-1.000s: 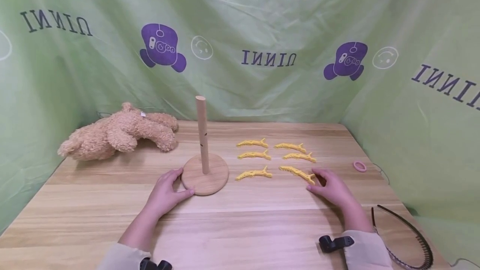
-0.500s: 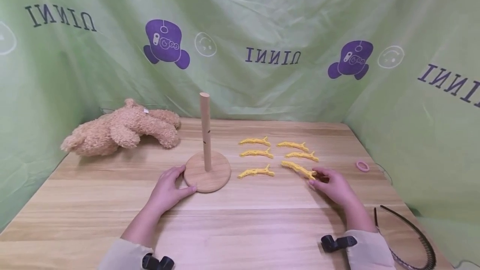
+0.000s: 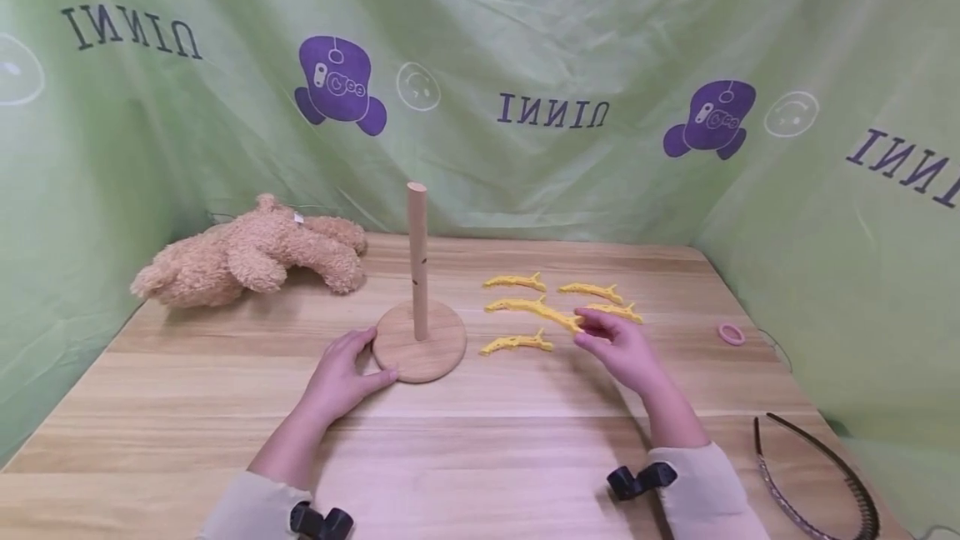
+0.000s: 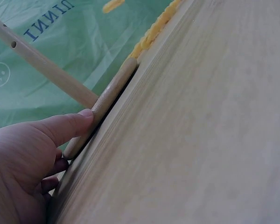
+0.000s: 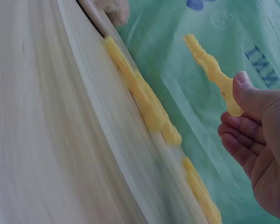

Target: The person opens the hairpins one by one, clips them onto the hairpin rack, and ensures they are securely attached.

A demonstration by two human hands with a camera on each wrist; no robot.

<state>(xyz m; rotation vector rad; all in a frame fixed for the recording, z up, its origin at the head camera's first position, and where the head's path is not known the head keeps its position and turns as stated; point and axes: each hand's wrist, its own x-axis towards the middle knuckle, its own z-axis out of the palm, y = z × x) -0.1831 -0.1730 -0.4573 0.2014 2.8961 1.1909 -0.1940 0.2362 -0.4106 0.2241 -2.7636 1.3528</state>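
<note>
A wooden stand [image 3: 442, 358] has a round base and an upright post with small dark holes. My left hand [image 3: 339, 380] holds the base's near left rim; in the left wrist view its thumb [image 4: 72, 126] lies against the edge. Between thumb and fingers, my right hand [image 3: 621, 350] pinches one end of a yellow alligator hair clip [image 5: 207, 65], raised above the table with its free end towards the stand. Other yellow clips lie below and around it, among them a front clip [image 3: 517, 343] and a back right clip [image 3: 590, 292]. The held clip partly covers another.
A plush teddy bear [image 3: 255, 261] lies at the back left. On the right are a pink ring [image 3: 731, 334] and a dark toothed headband [image 3: 855, 473] by the table's edge. Green printed cloth [image 3: 465, 165] hangs behind and at both sides.
My right hand has lifted the front right clip off the table and carried it left towards the stand. The left hand stays on the base. The head view has shifted slightly.
</note>
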